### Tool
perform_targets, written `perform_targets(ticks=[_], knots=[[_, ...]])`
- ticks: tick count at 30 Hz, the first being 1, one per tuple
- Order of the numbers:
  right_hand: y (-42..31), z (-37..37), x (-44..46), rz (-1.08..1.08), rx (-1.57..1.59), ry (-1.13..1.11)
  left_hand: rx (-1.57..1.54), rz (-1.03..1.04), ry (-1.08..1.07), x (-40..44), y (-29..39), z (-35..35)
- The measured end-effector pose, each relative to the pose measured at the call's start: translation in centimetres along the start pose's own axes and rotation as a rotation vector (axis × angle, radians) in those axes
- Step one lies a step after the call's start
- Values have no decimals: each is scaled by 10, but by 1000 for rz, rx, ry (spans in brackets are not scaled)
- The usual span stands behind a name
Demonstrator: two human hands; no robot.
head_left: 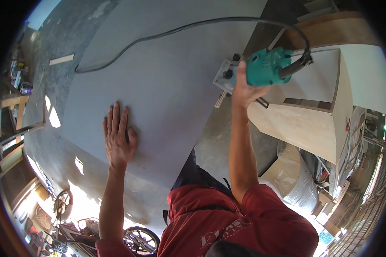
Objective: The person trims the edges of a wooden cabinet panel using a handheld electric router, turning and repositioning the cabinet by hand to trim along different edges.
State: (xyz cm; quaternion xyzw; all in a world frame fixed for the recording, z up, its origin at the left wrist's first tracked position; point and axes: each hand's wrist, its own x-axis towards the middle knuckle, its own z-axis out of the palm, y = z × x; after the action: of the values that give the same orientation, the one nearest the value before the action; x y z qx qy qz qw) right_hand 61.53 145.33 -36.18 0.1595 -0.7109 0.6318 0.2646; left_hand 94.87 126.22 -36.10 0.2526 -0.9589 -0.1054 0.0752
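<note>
A large grey sheet stretches out in front of me. My left hand lies flat on it, fingers stretched out and holding nothing. My right hand is wrapped round a teal trim router at the sheet's right edge. The router's base plate, with dark knobs, reaches over that edge; the bit is hidden. From the router's back end a black power cord arcs over the sheet and runs down to its left edge.
To the right stands a pale wooden cabinet carcass. Below it is a roll wrapped in clear plastic. A white strip lies on the concrete floor at the left. A motorcycle wheel shows at the bottom, and wooden frames stand far left.
</note>
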Motion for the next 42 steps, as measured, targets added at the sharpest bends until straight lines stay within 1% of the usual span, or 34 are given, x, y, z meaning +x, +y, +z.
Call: perform_targets(ticks=[2,4,5,6,7,8,9,10,11,12,14,15,18,23,32,34,38,42], knots=[[-2,-9,-11,-75,-212,-106,16,2,-27,-3,-2,2],[-5,-22,-28,-487,-422,-100,33,28,-46,-4,-3,2],[-3,-23,-40,-472,-436,-66,46,27,-50,-2,-4,2],[-1,-24,-59,-253,-298,-104,58,68,-52,-2,-5,1],[2,-26,-79,-39,-156,-129,56,58,-47,-3,-5,2],[6,-28,-101,171,-11,-140,52,57,-47,-3,-6,2],[9,-29,-120,374,144,-140,60,120,-59,-2,-6,3],[12,-29,-133,567,315,-132,62,116,-36,-3,-4,4],[9,-27,-123,657,409,-103,64,110,-11,-2,-3,5],[6,-26,-114,746,502,-65,76,165,-20,-3,-5,8],[-29,-22,-41,-69,69,-46,82,184,34,-6,-10,14],[-28,-20,-33,-59,53,-9,90,223,25,-6,-9,14],[-24,-11,-12,-77,21,12,120,123,-50,-8,-15,16],[-13,0,11,-106,-9,84,114,144,-50,-5,-6,12],[-6,5,18,-91,-3,73,116,145,-48,-6,-9,13],[-2,5,22,-101,-55,28,116,134,-56,-6,-9,13],[11,16,39,-98,-29,30,104,118,-58,-6,-9,13],[27,28,60,-93,-78,37,98,99,-66,-5,-9,13]])
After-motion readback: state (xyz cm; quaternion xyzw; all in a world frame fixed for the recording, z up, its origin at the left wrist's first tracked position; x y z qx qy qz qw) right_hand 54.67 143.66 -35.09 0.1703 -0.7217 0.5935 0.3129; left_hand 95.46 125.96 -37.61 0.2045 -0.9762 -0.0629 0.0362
